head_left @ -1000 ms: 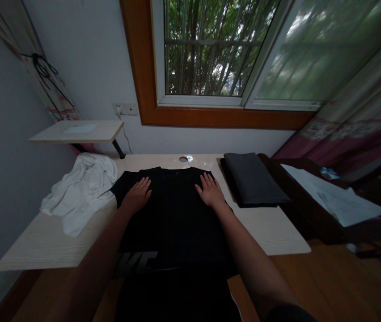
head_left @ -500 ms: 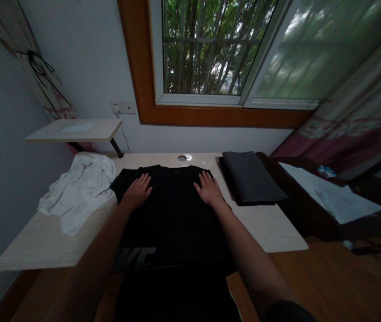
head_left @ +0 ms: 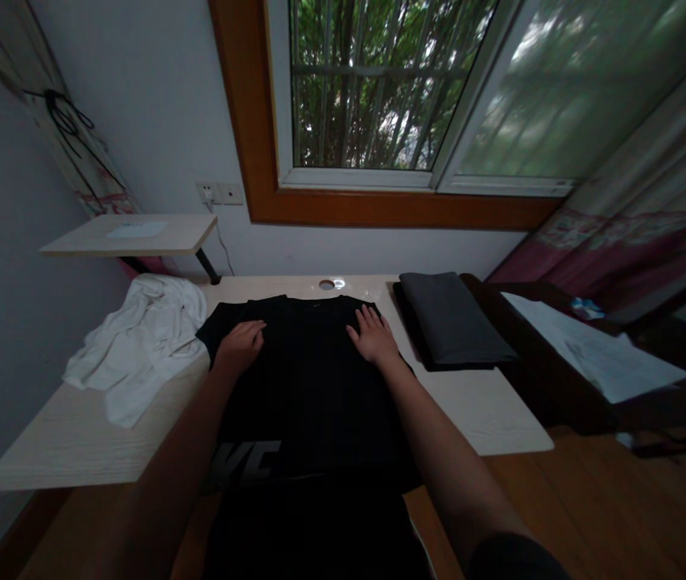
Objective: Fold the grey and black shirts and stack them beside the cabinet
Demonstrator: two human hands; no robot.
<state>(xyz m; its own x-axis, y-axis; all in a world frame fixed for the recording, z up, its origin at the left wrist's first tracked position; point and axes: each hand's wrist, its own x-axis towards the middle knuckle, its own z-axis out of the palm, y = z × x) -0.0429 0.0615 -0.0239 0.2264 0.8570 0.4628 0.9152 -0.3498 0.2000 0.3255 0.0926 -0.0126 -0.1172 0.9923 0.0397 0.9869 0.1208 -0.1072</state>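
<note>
A black T-shirt (head_left: 319,379) lies spread on the pale table, its collar toward the wall and large grey letters near its lower left. On its left shoulder area rests my left hand (head_left: 241,345), fingers together and turned inward to the right, holding nothing. My right hand (head_left: 374,335) lies flat on the right shoulder area, with its fingers spread. The lower edge of the shirt merges with dark clothing below it, so its outline there is hard to make out.
Crumpled white cloth (head_left: 138,342) is heaped on the left of the table (head_left: 488,415), partly under a small raised shelf (head_left: 131,234). Folded dark grey cloth (head_left: 455,318) sits to the right. Beyond it, a white sheet (head_left: 590,350) lies on a dark surface.
My left hand has slid slightly down and left on the shirt, its fingers closing together and turning rightward. My right hand stays nearly in place.
</note>
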